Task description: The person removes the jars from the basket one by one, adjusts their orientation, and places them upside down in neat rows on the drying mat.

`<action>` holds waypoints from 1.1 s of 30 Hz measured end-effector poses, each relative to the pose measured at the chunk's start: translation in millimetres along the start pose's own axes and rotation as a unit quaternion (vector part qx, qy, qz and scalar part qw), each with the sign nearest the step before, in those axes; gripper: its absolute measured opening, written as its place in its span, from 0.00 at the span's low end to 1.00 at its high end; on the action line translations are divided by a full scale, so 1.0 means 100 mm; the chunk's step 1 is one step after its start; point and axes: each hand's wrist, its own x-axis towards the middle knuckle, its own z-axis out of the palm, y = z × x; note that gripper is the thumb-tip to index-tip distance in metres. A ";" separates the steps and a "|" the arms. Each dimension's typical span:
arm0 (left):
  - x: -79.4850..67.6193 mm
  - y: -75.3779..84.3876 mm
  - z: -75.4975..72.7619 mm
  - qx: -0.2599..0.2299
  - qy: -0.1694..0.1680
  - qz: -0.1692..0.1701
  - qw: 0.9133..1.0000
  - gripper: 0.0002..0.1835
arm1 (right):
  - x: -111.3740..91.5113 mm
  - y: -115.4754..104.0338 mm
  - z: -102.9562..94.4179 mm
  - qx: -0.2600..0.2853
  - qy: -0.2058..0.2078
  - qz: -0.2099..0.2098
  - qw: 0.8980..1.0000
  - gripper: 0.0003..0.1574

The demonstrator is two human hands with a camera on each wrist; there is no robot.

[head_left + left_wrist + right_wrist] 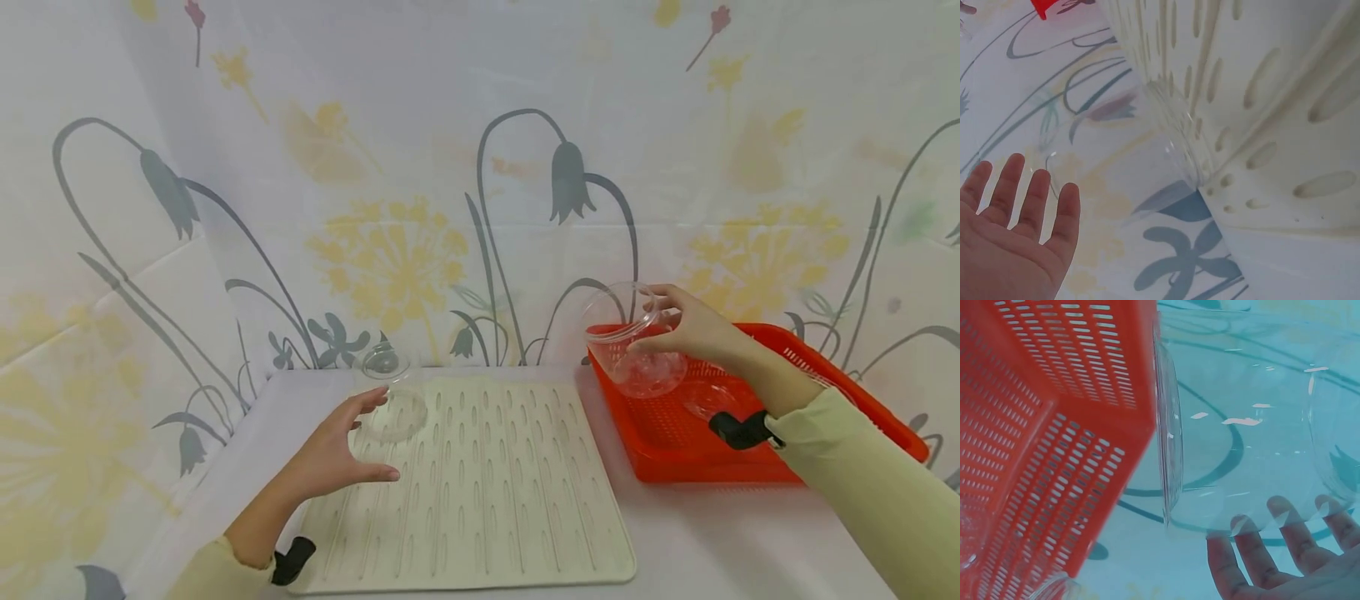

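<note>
My right hand [693, 329] grips a clear, round, cup-shaped container [648, 375], holding it tilted over the left end of the red basket. In the right wrist view the fingers lie along the side of this see-through container [1241, 425]. Another clear round container [393, 408] stands at the back left corner of the ribbed cream draining mat [495, 500], its wide end down. My left hand [337, 446] is beside it, fingers and thumb spread apart. In the left wrist view the straight fingers [1035, 200] are next to the clear wall of that container [1172, 137].
The red slotted basket [652, 462] stands right of the mat. More clear pieces [708, 400] lie inside it. A white cloth [712, 542] covers the table, and a flower-patterned curtain [420, 167] hangs right behind.
</note>
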 end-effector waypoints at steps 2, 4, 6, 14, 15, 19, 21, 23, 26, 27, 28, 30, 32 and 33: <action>0.04 0.04 0.03 -0.002 0.004 -0.001 1.000 0.54 | -0.01 -0.03 0.01 -0.005 0.000 -0.003 1.000 0.57; 0.07 0.07 0.05 -0.002 0.008 0.000 1.000 0.54 | -0.01 -0.06 0.02 -0.008 0.000 -0.005 1.000 0.57; 0.11 0.10 0.08 -0.005 0.010 0.002 1.000 0.53 | -0.01 -0.08 0.03 -0.013 0.000 -0.005 1.000 0.57; 0.23 0.22 0.16 -0.024 0.014 0.013 1.000 0.53 | 0.00 -0.17 0.09 -0.039 -0.006 -0.004 0.999 0.57; 0.25 0.23 0.18 -0.026 0.015 0.016 0.999 0.53 | 0.00 -0.18 0.10 -0.041 -0.007 -0.004 0.999 0.58; 0.31 0.27 0.23 -0.033 0.015 0.016 0.999 0.52 | 0.01 -0.21 0.14 -0.051 -0.006 -0.010 0.999 0.58; 0.34 0.29 0.25 -0.037 0.017 0.014 0.999 0.52 | 0.01 -0.23 0.16 -0.053 -0.006 -0.013 0.998 0.58; 0.37 0.31 0.26 -0.040 0.020 0.014 0.999 0.52 | 0.02 -0.24 0.18 -0.050 -0.008 -0.017 0.999 0.57; 0.40 0.34 0.28 -0.042 0.022 0.018 0.999 0.51 | 0.03 -0.25 0.21 -0.044 -0.014 -0.020 0.999 0.57; 0.41 0.35 0.29 -0.042 0.023 0.019 0.999 0.51 | 0.03 -0.25 0.22 -0.044 -0.016 -0.020 0.999 0.57; 0.43 0.36 0.30 -0.043 0.022 0.022 0.999 0.51 | 0.03 -0.25 0.23 -0.045 -0.019 -0.020 0.999 0.57; 0.45 0.37 0.31 -0.044 0.021 0.023 0.999 0.51 | 0.03 -0.27 0.25 -0.050 -0.024 -0.019 0.998 0.59; 0.47 0.39 0.32 -0.044 0.019 0.023 0.999 0.51 | 0.03 -0.29 0.28 -0.054 -0.027 -0.020 0.998 0.60; 0.49 0.40 0.33 -0.045 0.019 0.022 0.999 0.51 | 0.03 -0.30 0.29 -0.056 -0.027 -0.021 0.998 0.60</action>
